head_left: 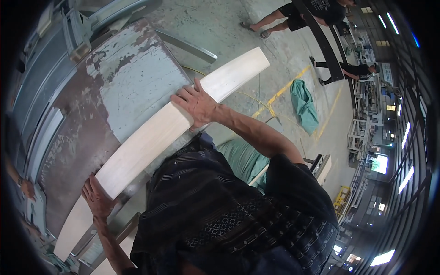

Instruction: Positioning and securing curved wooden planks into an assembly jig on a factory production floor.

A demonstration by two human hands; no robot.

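A long, pale wooden board runs slantwise across the near edge of a worn grey and brown machine table. Its upper right end sticks out past the table, over the floor. My left hand grips the board toward its lower left end, fingers over the far edge. Farther along, my right hand is closed across the board, with its fingers reaching over the far edge and the thumb side hidden in part. Both hands touch only this board.
A metal rail lines the table's left side; another person's hand is beyond it. A metal bar juts from the far side. Green cloth lies on the floor, near a green sack. Two people stand at upper right by a dark beam.
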